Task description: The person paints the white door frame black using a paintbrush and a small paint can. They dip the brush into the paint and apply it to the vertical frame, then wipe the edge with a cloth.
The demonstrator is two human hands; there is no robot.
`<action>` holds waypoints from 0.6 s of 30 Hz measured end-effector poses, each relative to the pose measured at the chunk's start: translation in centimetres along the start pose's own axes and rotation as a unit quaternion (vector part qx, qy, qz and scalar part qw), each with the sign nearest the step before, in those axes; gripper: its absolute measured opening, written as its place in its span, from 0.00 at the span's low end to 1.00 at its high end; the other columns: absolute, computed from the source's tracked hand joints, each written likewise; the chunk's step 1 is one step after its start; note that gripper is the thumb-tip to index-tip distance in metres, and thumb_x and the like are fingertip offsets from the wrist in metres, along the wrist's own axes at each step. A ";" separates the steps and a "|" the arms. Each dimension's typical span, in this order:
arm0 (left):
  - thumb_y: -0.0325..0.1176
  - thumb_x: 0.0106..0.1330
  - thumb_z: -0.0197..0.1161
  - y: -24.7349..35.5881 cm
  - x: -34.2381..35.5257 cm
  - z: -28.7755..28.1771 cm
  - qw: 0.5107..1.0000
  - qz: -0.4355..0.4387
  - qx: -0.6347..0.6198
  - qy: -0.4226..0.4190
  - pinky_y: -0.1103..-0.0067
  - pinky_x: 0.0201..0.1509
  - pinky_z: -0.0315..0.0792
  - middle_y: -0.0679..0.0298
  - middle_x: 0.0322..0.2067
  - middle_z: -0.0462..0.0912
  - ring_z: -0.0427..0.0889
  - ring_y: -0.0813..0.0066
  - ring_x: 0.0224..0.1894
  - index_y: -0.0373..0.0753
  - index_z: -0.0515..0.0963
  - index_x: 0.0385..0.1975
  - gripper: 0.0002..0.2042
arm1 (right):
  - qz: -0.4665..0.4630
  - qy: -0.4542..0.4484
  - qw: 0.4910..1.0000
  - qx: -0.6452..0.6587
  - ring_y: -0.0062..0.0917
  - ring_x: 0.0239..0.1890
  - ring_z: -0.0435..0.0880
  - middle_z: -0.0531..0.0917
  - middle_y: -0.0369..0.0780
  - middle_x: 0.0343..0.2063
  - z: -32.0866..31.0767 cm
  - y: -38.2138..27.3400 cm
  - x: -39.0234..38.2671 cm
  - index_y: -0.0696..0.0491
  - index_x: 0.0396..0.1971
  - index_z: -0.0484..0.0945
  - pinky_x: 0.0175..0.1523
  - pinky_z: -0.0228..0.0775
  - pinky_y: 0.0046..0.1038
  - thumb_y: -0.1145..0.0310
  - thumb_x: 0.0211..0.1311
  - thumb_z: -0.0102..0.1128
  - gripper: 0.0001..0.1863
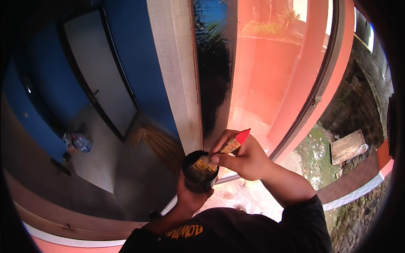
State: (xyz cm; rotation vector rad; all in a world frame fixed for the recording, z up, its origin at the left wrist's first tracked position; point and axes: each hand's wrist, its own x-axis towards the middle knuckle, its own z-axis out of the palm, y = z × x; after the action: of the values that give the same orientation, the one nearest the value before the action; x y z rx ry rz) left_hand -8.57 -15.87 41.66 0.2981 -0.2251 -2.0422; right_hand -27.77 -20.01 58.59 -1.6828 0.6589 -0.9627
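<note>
My left hand (188, 198) is wrapped round a small dark paint can (197, 182), holding it upright in front of my chest. The can is open at the top. Between the thumb and fingers of my right hand (252, 159) is a paintbrush (230, 146) with a worn handle and a red end. Its handle slants up to the right, and its wide, paint-stained head is at the mouth of the can. Whether the bristles touch paint inside cannot be made out. Just beyond the can stands an upright frame post with a glossy dark face (214, 63).
Left of the post runs a pale bare wood strip (175, 63); beyond it lies a blue-walled room with a grey door (99, 63). A gold cloth (154, 141) and a clear plastic item (81, 142) are on its floor. Glass and pink wall (270, 76) stand right; a board (348, 146) lies outside.
</note>
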 end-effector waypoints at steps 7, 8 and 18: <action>0.64 0.68 0.50 -1.8 0.0 2.6 0.991 0.064 -0.111 -0.031 0.64 0.45 0.83 0.56 0.56 0.80 0.76 0.54 0.62 0.39 0.74 0.62 0.35 | -0.044 0.036 0.987 0.153 0.19 0.39 0.83 0.85 0.40 0.36 -2.9 3.2 0.2 0.59 0.38 0.75 0.47 0.75 0.24 0.77 0.65 0.66 0.07; 0.64 0.68 0.49 -2.2 -0.1 2.9 0.990 0.069 -0.119 -0.045 0.63 0.46 0.83 0.56 0.56 0.80 0.76 0.54 0.63 0.39 0.74 0.62 0.35 | -0.054 0.043 0.983 0.172 0.17 0.38 0.83 0.85 0.39 0.35 -3.1 3.7 0.2 0.58 0.38 0.75 0.45 0.74 0.22 0.77 0.66 0.66 0.07; 0.67 0.68 0.46 -5.7 2.5 5.8 0.974 0.185 -0.112 -0.074 0.61 0.46 0.85 0.48 0.61 0.75 0.78 0.53 0.61 0.40 0.66 0.69 0.40 | -0.195 0.015 0.950 0.242 0.25 0.44 0.86 0.85 0.46 0.39 -6.9 2.8 1.8 0.61 0.42 0.73 0.51 0.79 0.29 0.80 0.66 0.64 0.09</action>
State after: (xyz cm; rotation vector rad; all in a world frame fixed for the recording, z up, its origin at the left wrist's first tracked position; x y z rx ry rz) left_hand -16.24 -15.21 45.30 -0.0374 -0.1269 -1.7005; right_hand -32.59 -25.82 57.38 -1.3761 0.0815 -1.3075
